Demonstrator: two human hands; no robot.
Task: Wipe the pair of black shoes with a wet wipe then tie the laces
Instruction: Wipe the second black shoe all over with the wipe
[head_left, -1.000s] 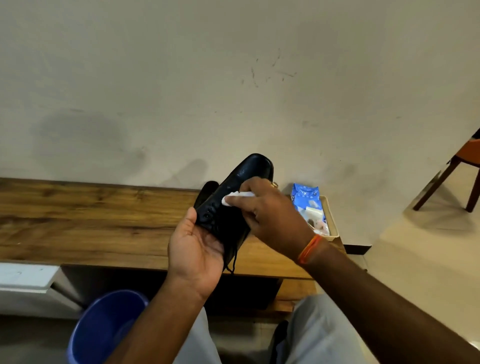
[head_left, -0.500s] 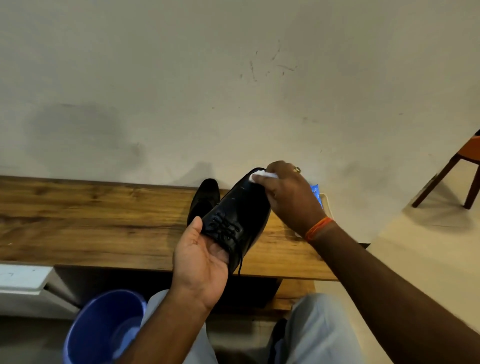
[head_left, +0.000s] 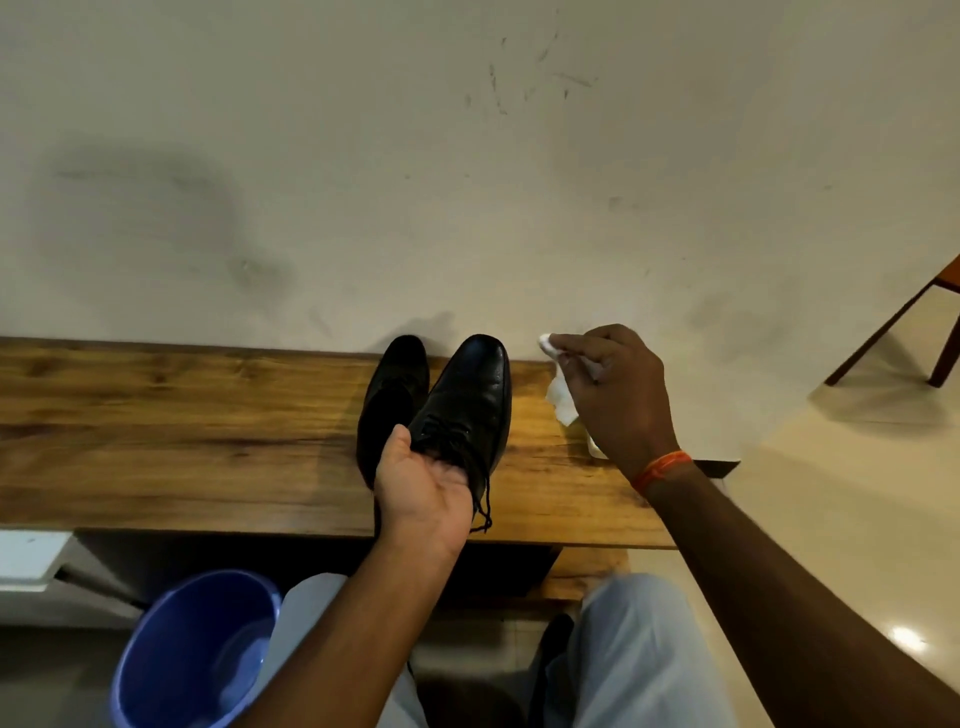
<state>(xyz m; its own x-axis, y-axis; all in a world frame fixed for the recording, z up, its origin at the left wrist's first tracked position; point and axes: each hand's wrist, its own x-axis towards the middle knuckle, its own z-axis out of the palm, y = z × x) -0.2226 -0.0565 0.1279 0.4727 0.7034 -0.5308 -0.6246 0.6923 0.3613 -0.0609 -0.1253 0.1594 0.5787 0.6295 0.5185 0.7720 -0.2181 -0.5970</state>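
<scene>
Blue bucket (head_left: 195, 649) at seven o'clock, contents unclear. Left hand (head_left: 423, 488) grips a black shoe (head_left: 467, 400); right hand (head_left: 615, 395), pinching the wipe (head_left: 558, 395), has lifted off to two o'clock.

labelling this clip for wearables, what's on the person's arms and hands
Both forearms are bare, with no sleeves in view. The right hand has an orange thread band round its wrist. The left hand and its wrist show no band or watch. No gloves.

Shoes (head_left: 470, 395) look like glossy black leather, counter (head_left: 182, 431) is grainy wood w/ satin finish, bucket (head_left: 192, 654) smooth blue plastic.
</scene>
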